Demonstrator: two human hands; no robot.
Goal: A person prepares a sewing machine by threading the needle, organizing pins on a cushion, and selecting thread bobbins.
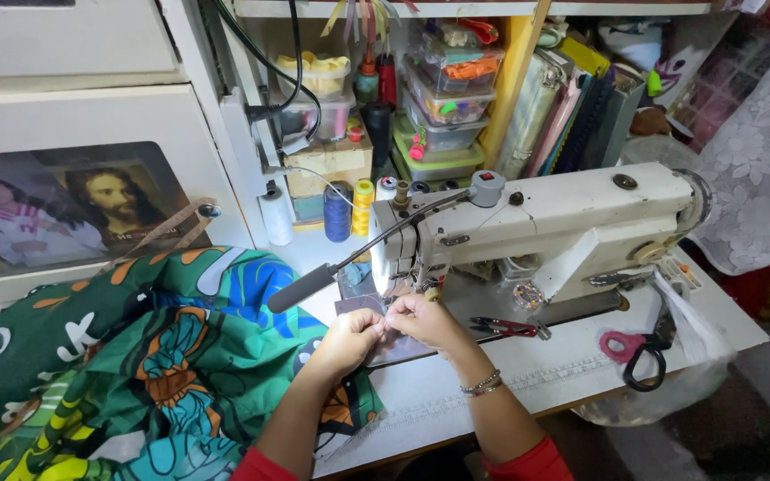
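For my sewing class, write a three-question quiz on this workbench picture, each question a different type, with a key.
1. True or false: the left hand and the right hand meet at a small piece of fabric in front of the sewing machine.
2. Multiple choice: what lies on the table nearest the right hand? A) red-handled snips B) a steam iron C) a glue bottle
3. Fill in: the large printed cloth on the left is mainly ____.

Key: 1 true; 2 A; 3 green
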